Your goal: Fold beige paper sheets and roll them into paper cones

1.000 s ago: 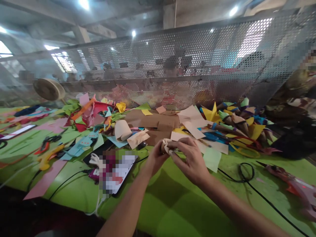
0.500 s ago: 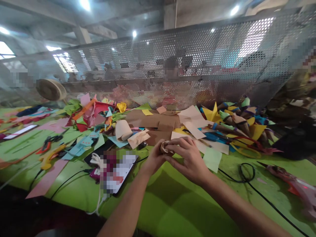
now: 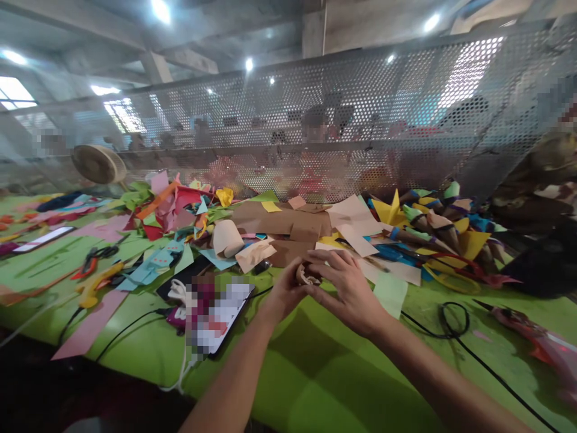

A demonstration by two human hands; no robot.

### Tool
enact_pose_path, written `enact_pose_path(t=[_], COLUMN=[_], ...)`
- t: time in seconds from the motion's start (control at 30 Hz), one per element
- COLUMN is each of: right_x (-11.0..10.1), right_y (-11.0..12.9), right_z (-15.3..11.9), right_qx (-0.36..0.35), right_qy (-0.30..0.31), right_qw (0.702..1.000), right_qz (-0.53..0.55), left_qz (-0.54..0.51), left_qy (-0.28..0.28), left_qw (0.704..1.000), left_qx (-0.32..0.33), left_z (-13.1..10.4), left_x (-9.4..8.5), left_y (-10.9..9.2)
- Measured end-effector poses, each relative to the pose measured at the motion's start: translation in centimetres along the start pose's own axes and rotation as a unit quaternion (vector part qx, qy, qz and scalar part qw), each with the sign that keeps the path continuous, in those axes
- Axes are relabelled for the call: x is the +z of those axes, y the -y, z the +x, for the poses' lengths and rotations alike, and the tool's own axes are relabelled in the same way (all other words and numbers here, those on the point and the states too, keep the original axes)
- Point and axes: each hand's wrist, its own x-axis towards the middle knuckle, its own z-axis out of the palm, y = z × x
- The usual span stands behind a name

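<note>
A small brown rolled piece [image 3: 308, 275] with a pale crumpled inside is held between both hands, above the green table [image 3: 311, 385]. My left hand [image 3: 287, 290] wraps round its left side. On the other side, my right hand [image 3: 342, 288] has its fingers curved over the piece, with fingertips and thumb at its edge. Brown cardboard [image 3: 293, 251] lies just beyond the hands. To the left of my wrists rests a phone [image 3: 229, 319] with a lit screen.
Paper scraps [image 3: 180, 201], a cream roll [image 3: 226, 238] and a yellow glue gun [image 3: 98, 285] are at left. Brown paper cones [image 3: 439, 225], a looped black cable [image 3: 446, 328] and a pink glue gun [image 3: 532, 331] lie at right. A perforated metal screen [image 3: 279, 132] stands behind.
The brown piece is turned slightly, so more of its open, pale inside shows. Both hands stay round it with small finger shifts. The whole view has shifted slightly.
</note>
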Motion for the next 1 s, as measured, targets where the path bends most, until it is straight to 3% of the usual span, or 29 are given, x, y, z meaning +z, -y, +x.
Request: enact_pose_path(t=[0.2,0.43,0.73,0.87,1.0], right_x=[-0.6,-0.1,-0.1,-0.9,-0.9], right_y=[-0.9,-1.6,-0.6,-0.9,-1.2], right_z=[0.5,0.5,0.7,0.7,0.6], right_qx=[0.031,0.025,0.042,0.053,0.064], right_qy=[-0.035,-0.012,0.001,-0.002,0.019], right_qw=[0.994,0.996,0.996,0.985,0.982], right_qz=[0.096,0.083,0.081,0.167,0.175], left_qz=[0.136,0.331,0.180,0.164,0.172], left_qy=[0.017,0.073,0.105,0.099,0.101], left_qw=[0.990,0.940,0.977,0.980,0.979], left_qx=[0.029,0.029,-0.048,-0.047,-0.041], left_z=[0.1,-0.2,-0.5,-0.1,-0.1], left_x=[0.3,0.0,0.7,0.9,0.4], left_y=[-0.6,-1.1,-0.8,-0.3,0.1])
